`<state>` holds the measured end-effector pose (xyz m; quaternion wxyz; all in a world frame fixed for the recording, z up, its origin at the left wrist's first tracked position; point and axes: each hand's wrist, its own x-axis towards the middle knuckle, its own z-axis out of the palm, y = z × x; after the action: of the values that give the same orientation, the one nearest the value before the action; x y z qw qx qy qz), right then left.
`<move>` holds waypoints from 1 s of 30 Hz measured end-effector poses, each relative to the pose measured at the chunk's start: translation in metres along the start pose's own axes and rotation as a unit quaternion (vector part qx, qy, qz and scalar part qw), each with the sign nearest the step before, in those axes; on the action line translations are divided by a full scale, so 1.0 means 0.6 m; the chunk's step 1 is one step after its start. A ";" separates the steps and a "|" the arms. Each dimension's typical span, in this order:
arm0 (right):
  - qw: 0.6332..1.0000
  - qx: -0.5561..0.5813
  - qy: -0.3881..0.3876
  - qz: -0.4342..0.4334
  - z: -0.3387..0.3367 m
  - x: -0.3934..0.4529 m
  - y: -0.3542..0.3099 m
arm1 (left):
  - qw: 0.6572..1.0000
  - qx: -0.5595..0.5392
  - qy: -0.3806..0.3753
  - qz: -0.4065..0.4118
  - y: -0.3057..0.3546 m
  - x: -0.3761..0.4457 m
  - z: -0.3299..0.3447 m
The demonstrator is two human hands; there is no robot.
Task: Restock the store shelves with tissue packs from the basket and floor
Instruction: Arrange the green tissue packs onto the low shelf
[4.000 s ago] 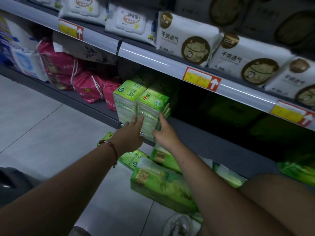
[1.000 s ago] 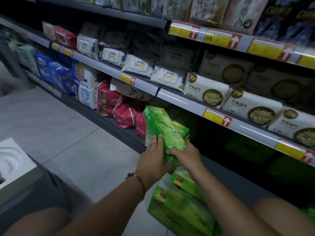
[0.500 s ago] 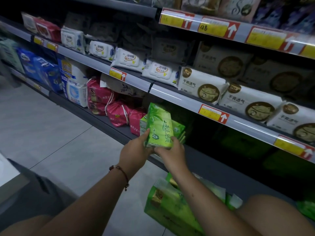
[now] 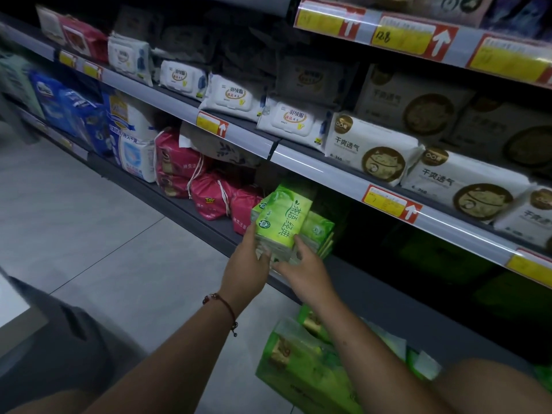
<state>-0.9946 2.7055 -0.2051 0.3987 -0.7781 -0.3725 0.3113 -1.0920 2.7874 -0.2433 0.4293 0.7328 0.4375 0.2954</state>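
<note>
A green tissue pack (image 4: 282,222) lies on top of the green stack (image 4: 318,234) at the front of the bottom shelf (image 4: 373,297). My left hand (image 4: 246,270) grips its near left side, thumb up along the wrapper. My right hand (image 4: 304,271) presses against its near lower right corner, fingers spread on the pack. More green tissue packs (image 4: 301,369) lie on the floor below my right forearm, in a loose pile against the shelf base.
Pink drawstring packs (image 4: 209,195) stand left of the green stack, white and blue packs (image 4: 131,135) further left. The shelf above carries white wipe packs (image 4: 286,118) and cat-logo packs (image 4: 370,147). A dark basket edge (image 4: 56,339) is at lower left. My knee (image 4: 501,380) is at lower right.
Both hands carried the green pack up from the floor pile and forward onto the stack on the bottom shelf; it has turned from tilted to lying flatter on top.
</note>
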 end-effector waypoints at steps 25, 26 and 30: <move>0.909 -0.388 -0.081 -0.127 -0.015 0.124 0.048 | 0.935 0.310 -0.151 0.085 -0.043 0.117 0.053; 0.908 -0.392 -0.081 -0.124 -0.018 0.132 0.047 | 0.933 0.314 -0.149 0.087 -0.041 0.124 0.055; 0.903 -0.403 -0.084 -0.124 -0.027 0.151 0.043 | 0.927 0.331 -0.151 0.089 -0.036 0.145 0.060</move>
<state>-0.9252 2.7637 -0.2364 0.0542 -0.7908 -0.5919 0.1464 -1.0326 2.8570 -0.2738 0.1953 0.9052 0.3730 0.0570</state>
